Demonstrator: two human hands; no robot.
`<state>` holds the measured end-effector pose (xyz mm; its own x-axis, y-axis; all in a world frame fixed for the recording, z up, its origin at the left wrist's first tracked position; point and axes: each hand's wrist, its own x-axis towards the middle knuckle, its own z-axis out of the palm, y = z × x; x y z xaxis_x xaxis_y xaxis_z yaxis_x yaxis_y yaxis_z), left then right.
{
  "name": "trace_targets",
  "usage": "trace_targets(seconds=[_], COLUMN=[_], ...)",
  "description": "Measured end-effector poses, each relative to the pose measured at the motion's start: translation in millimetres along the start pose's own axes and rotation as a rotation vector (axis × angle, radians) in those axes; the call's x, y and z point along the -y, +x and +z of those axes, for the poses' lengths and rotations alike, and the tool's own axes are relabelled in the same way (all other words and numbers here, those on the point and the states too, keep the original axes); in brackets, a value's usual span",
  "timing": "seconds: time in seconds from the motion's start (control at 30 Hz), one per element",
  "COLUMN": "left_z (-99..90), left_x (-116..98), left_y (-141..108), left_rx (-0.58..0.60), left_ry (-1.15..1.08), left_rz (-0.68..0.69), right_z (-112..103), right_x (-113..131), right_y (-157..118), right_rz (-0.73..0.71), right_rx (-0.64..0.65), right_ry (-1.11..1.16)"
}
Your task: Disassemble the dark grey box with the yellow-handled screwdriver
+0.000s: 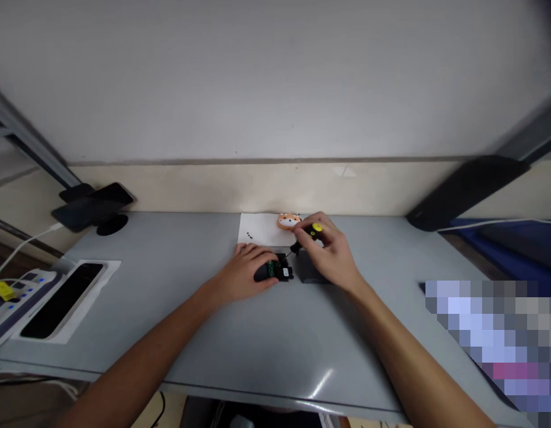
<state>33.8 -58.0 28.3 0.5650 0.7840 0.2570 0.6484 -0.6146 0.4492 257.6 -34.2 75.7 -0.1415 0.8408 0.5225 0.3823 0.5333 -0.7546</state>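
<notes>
My left hand (248,272) is wrapped round a small black device (284,273) with a green circuit board (271,268) exposed, holding it on the grey table. A black and yellow screwdriver (307,235) is in the fingers of my right hand (331,249), its shaft slanting down to the device. Under my right hand is a dark grey box-like block (309,270), partly hidden. Behind, on a white sheet of paper (261,229), several tiny dark screws (249,235) lie near an orange animal-faced item (288,222).
A phone (63,300) lies on paper at the left beside a power strip (23,291) with cables. A black stand with a dark device (94,205) stands at the back left. A long black object (466,190) leans at the right; a blurred-out screen (493,345) sits nearer.
</notes>
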Motion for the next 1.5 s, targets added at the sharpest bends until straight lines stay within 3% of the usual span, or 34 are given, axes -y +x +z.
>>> trace_targets(seconds=[0.3, 0.43, 0.57, 0.73, 1.07, 1.3, 1.5], left_z=[1.6, 3.7, 4.3, 3.4, 3.9, 4.1, 6.7], left_x=[3.4, 5.8, 6.3, 5.9, 7.0, 7.7, 10.0], left_y=[-1.0, -1.5, -1.9, -2.3, -1.8, -1.5, -0.7], left_rx=[-0.007, -0.025, -0.035, -0.020, -0.024, -0.033, -0.040], left_ry=[0.007, 0.015, 0.027, 0.035, 0.028, 0.018, 0.016], left_rz=[0.027, 0.047, 0.050, 0.048, 0.061, 0.061, 0.054], right_z=[3.2, 5.3, 5.2, 7.3, 11.8, 13.6, 15.5], right_x=[-11.0, -5.5, 1.7, 8.3, 3.6, 7.9, 11.0], right_y=[3.2, 3.4, 3.9, 2.5, 3.9, 4.2, 2.8], right_rz=[0.108, 0.260, 0.347, 0.420, 0.325, 0.431, 0.386], right_rx=[0.050, 0.043, 0.014, -0.016, -0.087, -0.103, -0.073], right_ry=[0.522, 0.900, 1.068, 1.155, 1.015, 1.242, 1.106])
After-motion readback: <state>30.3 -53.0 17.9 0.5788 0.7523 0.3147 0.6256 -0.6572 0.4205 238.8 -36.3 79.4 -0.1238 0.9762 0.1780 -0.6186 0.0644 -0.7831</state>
